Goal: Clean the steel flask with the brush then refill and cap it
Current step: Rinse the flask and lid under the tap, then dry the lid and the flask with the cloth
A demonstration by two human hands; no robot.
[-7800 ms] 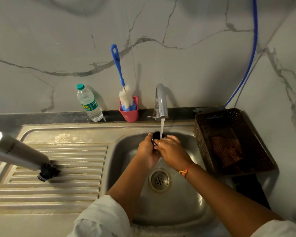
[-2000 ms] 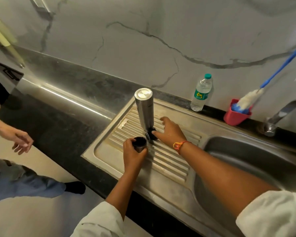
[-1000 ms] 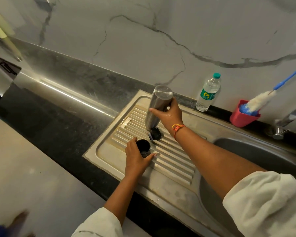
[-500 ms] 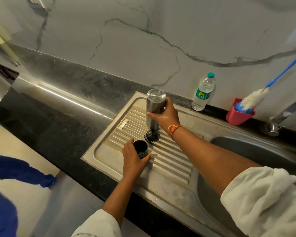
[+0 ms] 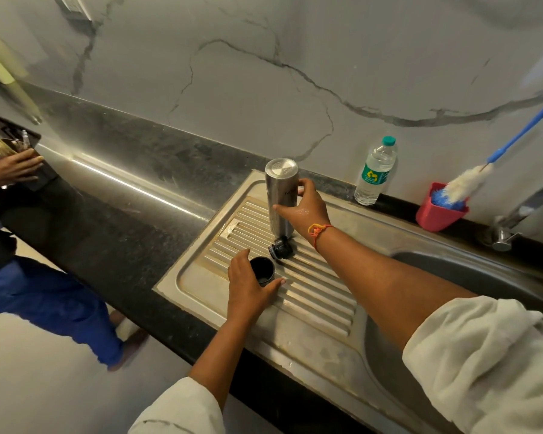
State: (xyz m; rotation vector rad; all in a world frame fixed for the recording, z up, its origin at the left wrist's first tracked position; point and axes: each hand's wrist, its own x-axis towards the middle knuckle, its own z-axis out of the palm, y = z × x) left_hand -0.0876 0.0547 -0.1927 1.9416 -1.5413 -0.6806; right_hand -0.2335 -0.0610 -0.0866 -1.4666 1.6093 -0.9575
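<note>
The steel flask (image 5: 280, 195) stands upside down on the ribbed drainboard (image 5: 314, 289), its base up and its mouth at the black stopper (image 5: 281, 248). My right hand (image 5: 304, 211) grips the flask's body from the right. My left hand (image 5: 250, 288) holds a small black cap cup (image 5: 261, 270), open side up, on the drainboard just in front of the flask. The bottle brush (image 5: 470, 180), with a blue handle and white bristles, leans in a red cup (image 5: 436, 214) at the back right.
A plastic water bottle (image 5: 376, 172) stands by the wall. The tap (image 5: 514, 220) and sink bowl (image 5: 470, 277) are at right. Dark counter (image 5: 113, 198) stretches left. Another person in blue trousers (image 5: 54, 305) stands at left, a hand (image 5: 8, 169) holding items.
My right hand has moved from the flask's bottom end up onto its body and set it more upright. My left hand keeps the black cup. The other person has moved closer at left.
</note>
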